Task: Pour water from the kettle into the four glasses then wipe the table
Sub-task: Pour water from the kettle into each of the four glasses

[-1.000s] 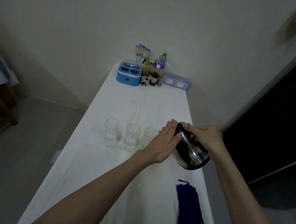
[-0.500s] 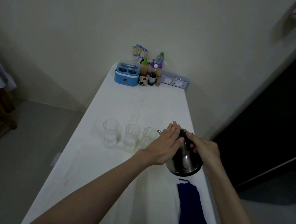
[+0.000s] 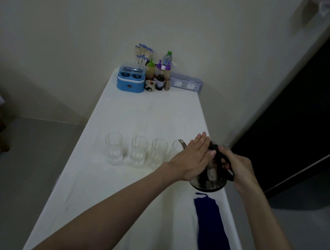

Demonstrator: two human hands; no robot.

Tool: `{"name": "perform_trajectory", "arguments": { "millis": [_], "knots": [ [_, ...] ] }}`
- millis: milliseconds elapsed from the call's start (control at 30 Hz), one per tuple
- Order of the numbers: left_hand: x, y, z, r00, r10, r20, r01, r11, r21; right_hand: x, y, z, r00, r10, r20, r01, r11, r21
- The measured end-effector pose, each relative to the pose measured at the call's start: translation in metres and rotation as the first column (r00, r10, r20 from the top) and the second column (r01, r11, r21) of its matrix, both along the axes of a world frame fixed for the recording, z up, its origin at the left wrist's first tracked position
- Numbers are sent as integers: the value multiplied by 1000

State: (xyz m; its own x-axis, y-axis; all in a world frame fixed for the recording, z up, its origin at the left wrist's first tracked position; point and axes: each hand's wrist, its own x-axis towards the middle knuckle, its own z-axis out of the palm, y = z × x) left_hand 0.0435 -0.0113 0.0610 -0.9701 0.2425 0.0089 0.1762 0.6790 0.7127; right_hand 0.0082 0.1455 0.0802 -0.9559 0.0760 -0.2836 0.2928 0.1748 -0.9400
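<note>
shiny steel kettle w/ black handle [image 3: 208, 178] held at table's 3 o'clock edge, spout at 9 o'clock over 4th glass | handle gripped by right hand [image 3: 235, 167] | lid pressed by left hand [image 3: 194, 158], fingers flat | four clear glasses [image 3: 138, 152] rowed twd 9 o'clock | dark blue cloth [image 3: 211, 223] laid at 6 o'clock on white table [image 3: 101, 188] | blue box [image 3: 131, 81], bottles [image 3: 161, 73] at 12 o'clock

Kettle [image 3: 209, 178] in both hands — four glasses [image 3: 138, 152]

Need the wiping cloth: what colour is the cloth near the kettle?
Dark blue cloth, plain; head view.
</note>
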Motion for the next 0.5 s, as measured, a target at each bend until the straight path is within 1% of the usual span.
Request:
{"name": "perform_trajectory", "arguments": {
  "millis": [67,200,300,500],
  "knots": [
    [-3,7,-2,1000,15,23,-15,1000,-3,-5,2,2,1000,11,-1,-11,999,32],
    [-9,17,-4,995,44,84,-49,997,63,-13,4,6,999,37,-9,-36,996,81],
    [-13,17,-6,993,51,108,-60,995,76,-20,4,8,998,61,-26,-57,992,116],
    [-16,18,-7,992,72,106,-86,987,135,-35,7,11,993,104,-47,-86,954,288]
  ]
}}
